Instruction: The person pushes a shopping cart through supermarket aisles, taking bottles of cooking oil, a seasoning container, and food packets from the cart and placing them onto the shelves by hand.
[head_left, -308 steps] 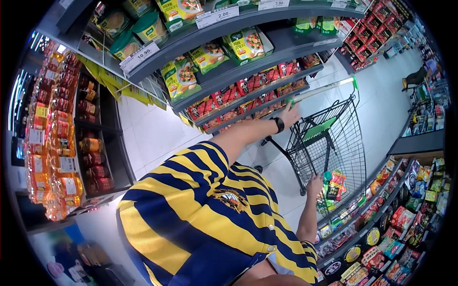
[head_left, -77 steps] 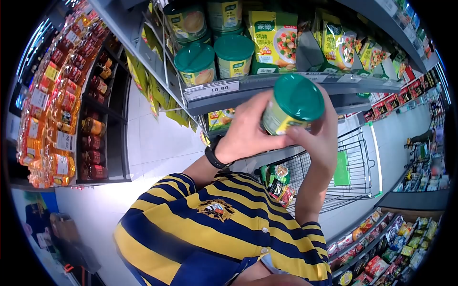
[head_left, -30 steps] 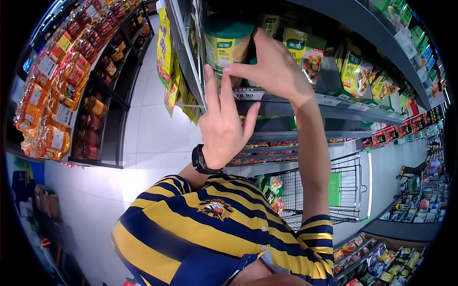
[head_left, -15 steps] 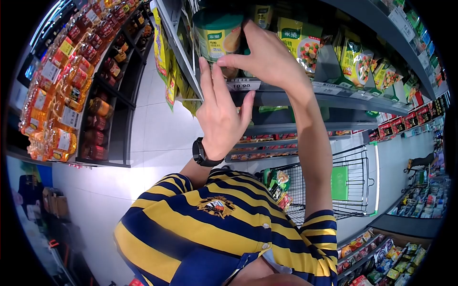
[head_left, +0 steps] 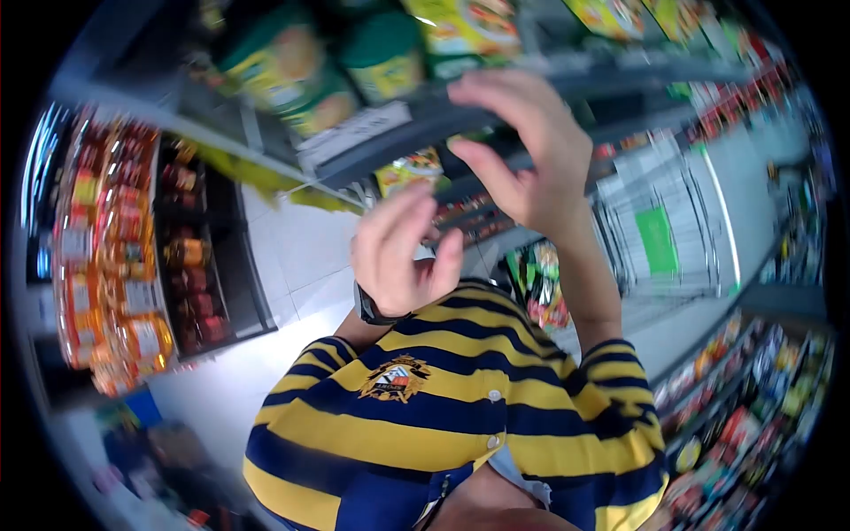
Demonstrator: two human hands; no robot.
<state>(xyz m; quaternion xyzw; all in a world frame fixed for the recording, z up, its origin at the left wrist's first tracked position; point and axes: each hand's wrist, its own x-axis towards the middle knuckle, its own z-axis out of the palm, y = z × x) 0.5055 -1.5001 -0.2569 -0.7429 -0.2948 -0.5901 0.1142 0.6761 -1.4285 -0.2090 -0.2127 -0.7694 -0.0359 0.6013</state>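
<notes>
My left hand (head_left: 398, 257), with a dark watch (head_left: 367, 305) on its wrist, is raised below the shelf edge (head_left: 390, 133). Its fingers are loosely curled, the thumb stands apart, and I see nothing in it. My right hand (head_left: 536, 150) is just in front of the same shelf edge, fingers bent and thumb spread, also holding nothing. Green-lidded canisters (head_left: 274, 57) with yellow-green labels are stacked on the shelf at the upper left. A second green canister (head_left: 382, 57) stands beside them. Motion blurs the shelf and hands.
A wire shopping cart (head_left: 699, 221) with a green panel is to the right. Colourful packets (head_left: 540, 279) lie near my right forearm. Bottles of amber oil (head_left: 133, 257) line a rack at left. Yellow packets (head_left: 469, 26) sit farther along the shelf.
Both hands have come away from the canister and moved down from the shelf. The view has turned, so the shelf's canisters now appear farther left and the oil rack lower.
</notes>
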